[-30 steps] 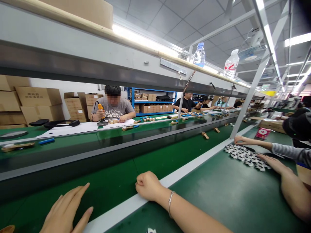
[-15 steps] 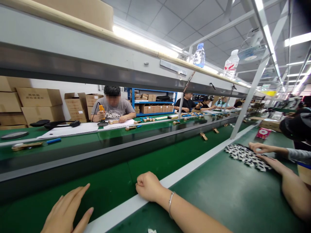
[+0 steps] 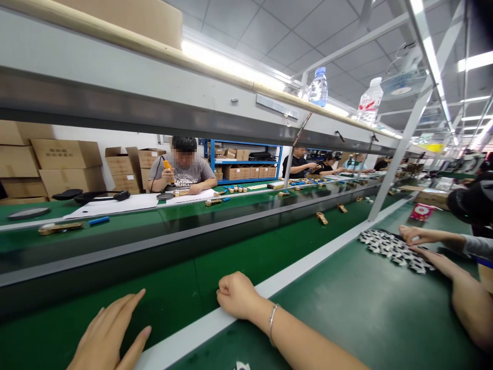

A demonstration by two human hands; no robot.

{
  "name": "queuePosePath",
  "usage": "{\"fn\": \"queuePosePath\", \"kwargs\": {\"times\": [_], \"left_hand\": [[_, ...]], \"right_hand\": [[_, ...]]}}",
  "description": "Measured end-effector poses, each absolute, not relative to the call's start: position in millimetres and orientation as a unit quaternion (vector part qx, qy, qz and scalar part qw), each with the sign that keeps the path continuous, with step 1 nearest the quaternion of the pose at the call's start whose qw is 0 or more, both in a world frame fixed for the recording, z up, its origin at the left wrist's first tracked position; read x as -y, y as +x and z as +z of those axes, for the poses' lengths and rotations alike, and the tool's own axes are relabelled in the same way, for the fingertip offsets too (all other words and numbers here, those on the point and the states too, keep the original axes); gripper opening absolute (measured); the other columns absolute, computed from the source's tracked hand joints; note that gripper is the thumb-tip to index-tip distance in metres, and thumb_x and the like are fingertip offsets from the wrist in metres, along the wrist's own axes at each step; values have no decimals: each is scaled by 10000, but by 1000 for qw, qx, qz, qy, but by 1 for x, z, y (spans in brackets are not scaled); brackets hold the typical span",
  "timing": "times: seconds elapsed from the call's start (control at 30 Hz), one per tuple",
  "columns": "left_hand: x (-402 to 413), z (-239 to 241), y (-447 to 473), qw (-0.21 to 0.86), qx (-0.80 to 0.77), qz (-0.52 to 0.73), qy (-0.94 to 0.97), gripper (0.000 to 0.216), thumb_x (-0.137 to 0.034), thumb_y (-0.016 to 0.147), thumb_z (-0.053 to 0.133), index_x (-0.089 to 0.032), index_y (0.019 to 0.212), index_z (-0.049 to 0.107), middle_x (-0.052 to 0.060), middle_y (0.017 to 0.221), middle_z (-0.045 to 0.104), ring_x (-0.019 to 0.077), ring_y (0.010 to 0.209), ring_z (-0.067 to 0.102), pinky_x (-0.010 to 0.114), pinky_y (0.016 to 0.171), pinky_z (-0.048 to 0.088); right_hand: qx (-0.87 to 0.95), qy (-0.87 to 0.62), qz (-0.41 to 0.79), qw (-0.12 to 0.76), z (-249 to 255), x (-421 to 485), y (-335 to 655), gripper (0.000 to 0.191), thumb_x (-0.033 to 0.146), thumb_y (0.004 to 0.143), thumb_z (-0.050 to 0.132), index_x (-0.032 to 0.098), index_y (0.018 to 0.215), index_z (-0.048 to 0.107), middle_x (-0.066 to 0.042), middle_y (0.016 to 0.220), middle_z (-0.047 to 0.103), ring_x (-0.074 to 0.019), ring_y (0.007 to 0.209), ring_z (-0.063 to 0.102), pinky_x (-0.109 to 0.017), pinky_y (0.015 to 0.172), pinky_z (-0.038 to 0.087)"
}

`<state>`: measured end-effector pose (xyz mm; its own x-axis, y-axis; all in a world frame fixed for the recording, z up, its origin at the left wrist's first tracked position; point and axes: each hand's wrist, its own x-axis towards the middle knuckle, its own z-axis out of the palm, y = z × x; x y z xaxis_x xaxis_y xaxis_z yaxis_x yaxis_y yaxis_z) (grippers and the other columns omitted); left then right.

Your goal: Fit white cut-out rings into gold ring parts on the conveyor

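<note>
My left hand (image 3: pixel 106 334) is open above the green conveyor belt (image 3: pixel 169 308) at the lower left. Its fingers are stretched out, the thumb is apart, and nothing is in it. My right hand (image 3: pixel 236 295), with a silver bracelet at the wrist, is closed in a fist at the white rail (image 3: pixel 308 264) beside the belt; no object shows in it. A small white piece (image 3: pixel 242 366) lies on the green table (image 3: pixel 331 308) at the bottom edge, partly cut off. Two tan, elongated pieces (image 3: pixel 322 218) lie farther along the belt.
On the right, a co-worker's hands (image 3: pixel 419 239) touch a cluster of black-and-white pieces (image 3: pixel 393 249). Across the line, a seated person (image 3: pixel 184 169) holds a yellow tool (image 3: pixel 168 169). Tan pieces (image 3: pixel 61 227) ride the far belt. An overhead shelf (image 3: pixel 154 97) and a slanted post (image 3: pixel 396 149) cross the view.
The near belt's seam and tan pieces have shifted left, while the far belt's pieces have moved right. The seated person's yellow tool is slightly higher. My hands hold nearly the same pose.
</note>
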<state>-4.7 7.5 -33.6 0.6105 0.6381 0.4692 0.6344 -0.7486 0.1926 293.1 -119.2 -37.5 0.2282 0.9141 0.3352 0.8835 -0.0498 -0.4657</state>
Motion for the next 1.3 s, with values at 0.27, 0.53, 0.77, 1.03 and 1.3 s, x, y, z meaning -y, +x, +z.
{"fn": "queuePosePath", "kwargs": {"times": [0.27, 0.53, 0.77, 1.03, 1.3], "left_hand": [[-11, -42, -8, -3, -337, 252, 907, 630, -552, 894, 433, -337, 1454, 240, 57, 1385, 430, 288, 1293, 392, 554, 1095, 323], [-9, -38, -9, 0, -339, 243, 909, 635, -552, 892, 446, -364, 1456, 222, 33, 1409, 401, 288, 1317, 363, 556, 1096, 331], [-9, -40, -9, -2, -338, 246, 908, 627, -558, 895, 438, -367, 1452, 222, 36, 1402, 408, 282, 1306, 379, 559, 1093, 337], [-9, -40, -8, -2, -334, 253, 908, 632, -558, 885, 453, -384, 1448, 222, 15, 1398, 418, 279, 1306, 382, 560, 1093, 342], [-11, -41, -10, 0, -342, 241, 908, 646, -555, 883, 461, -384, 1456, 215, 20, 1408, 411, 287, 1317, 371, 558, 1087, 352]], "right_hand": [[630, -711, 18, 312, -43, 117, 295, 365, 104, 668, 548, 166, 567, 203, 52, 542, 173, -113, 501, 187, -272, 471, 125], [633, -705, 13, 320, -44, 117, 295, 351, 106, 674, 538, 168, 570, 209, 54, 531, 183, -114, 499, 179, -272, 466, 126], [633, -703, 12, 325, -43, 116, 296, 350, 104, 671, 536, 168, 573, 207, 53, 527, 180, -112, 494, 186, -265, 463, 124], [635, -699, 15, 328, -46, 116, 296, 360, 104, 673, 543, 166, 574, 203, 54, 528, 173, -110, 490, 185, -261, 459, 124], [635, -699, 16, 329, -44, 118, 295, 370, 98, 671, 550, 163, 575, 199, 54, 531, 160, -111, 490, 180, -271, 455, 116]]}}
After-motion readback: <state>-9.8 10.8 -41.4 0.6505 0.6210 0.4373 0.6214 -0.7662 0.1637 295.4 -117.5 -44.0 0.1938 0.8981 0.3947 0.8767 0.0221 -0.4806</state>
